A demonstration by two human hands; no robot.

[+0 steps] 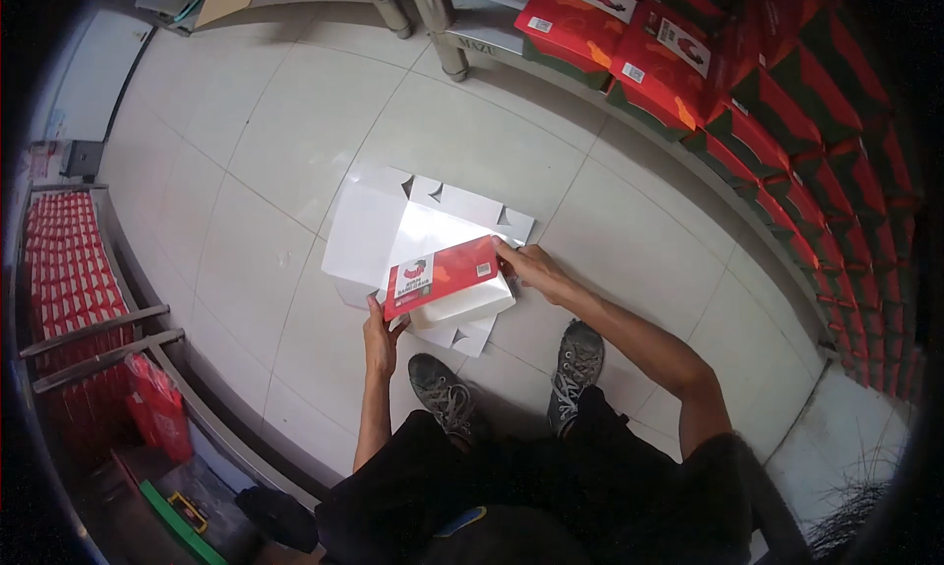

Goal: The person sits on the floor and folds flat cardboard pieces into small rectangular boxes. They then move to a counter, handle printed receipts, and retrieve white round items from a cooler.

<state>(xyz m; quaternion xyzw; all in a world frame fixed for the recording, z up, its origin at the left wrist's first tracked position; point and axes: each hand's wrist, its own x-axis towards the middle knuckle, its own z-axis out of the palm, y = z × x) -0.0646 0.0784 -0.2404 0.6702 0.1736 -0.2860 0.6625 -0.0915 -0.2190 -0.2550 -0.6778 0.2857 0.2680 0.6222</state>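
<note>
Between my two hands is a red cardboard box [454,268], partly folded, with a red printed panel turned up and white inner walls showing below it. My left hand [382,337] grips its left end, thumb at the panel's edge and fingers partly hidden beneath. At the opposite end my right hand [534,273] is closed on the upper right corner. Under and behind the box, white unfolded cardboard [364,226] with notched flaps lies on the floor; whether it joins the held piece, I cannot tell.
Tall stacks of red and green boxes [757,162] line the right side. A metal-legged table [454,59] stands at the far edge. More red and white cartons [74,260] fill a rack on the left. My shoes [578,363] are on the tiled floor [285,152].
</note>
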